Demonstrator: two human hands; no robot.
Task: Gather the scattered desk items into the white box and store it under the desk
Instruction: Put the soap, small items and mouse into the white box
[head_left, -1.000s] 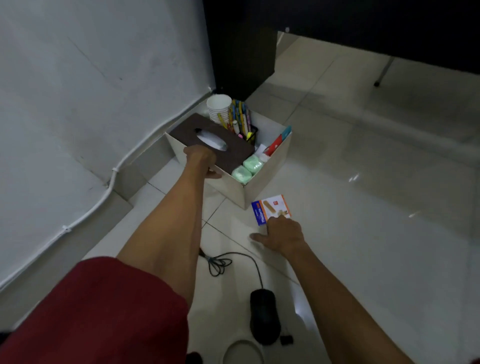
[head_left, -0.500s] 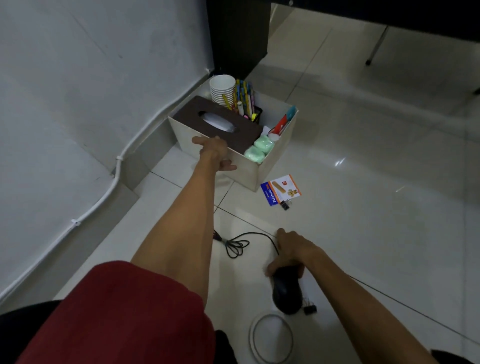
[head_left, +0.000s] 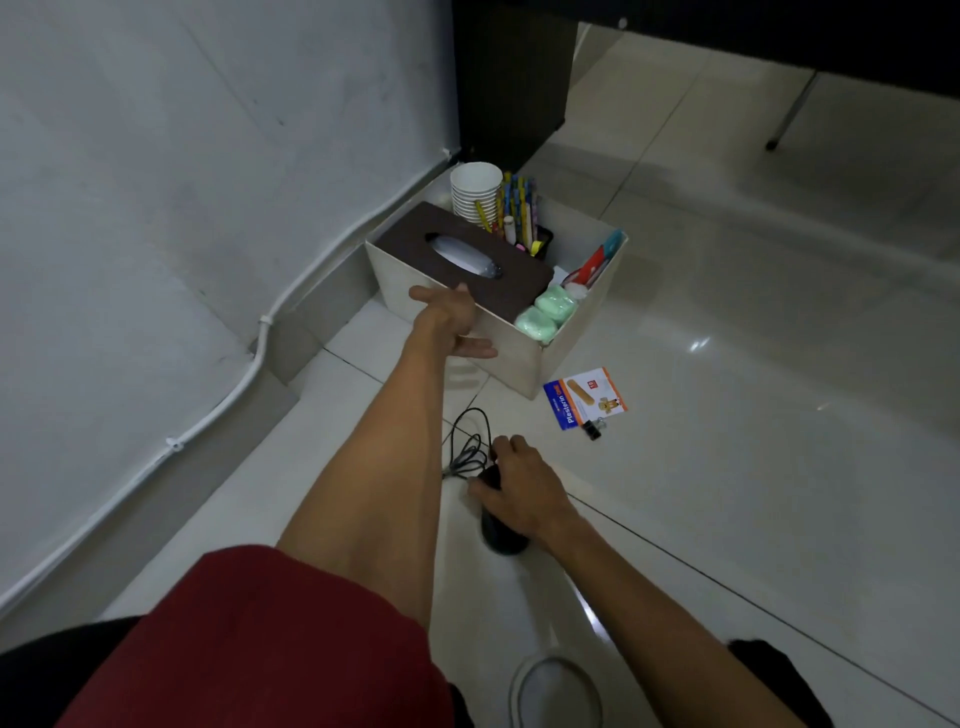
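Fabric (head_left: 249, 639), red, matte and soft, fills the lower left of the frame, with the rounded toe of a pale shoe (head_left: 556, 691) at the bottom edge. Just above that, the right hand (head_left: 522, 491) curls over a smooth black mouse (head_left: 501, 538), fingers and thumb wrapped round its domed body. Its thin black cable (head_left: 467, 447) lies in loose loops on the glossy tiled floor (head_left: 727, 467), just up and to the left. To the right, a flat card pack of plasters (head_left: 584, 397) (orange, white and blue) lies on the tiles, with a small black binder clip (head_left: 595, 429) at its lower edge. At mid-frame the left hand (head_left: 452, 325) presses the near wall of the white box (head_left: 519, 358), thumb straight and splayed along it, gripping nothing. The box, rectangular and stiff-sided, stands on the floor near the wall, below a dark desk panel (head_left: 509, 78) at top centre. Inside it are a brown tissue box (head_left: 467, 249) with an oval slot, soft green packs (head_left: 548, 312), a ribbed stack of paper cups (head_left: 475, 195) and upright pens (head_left: 517, 210).
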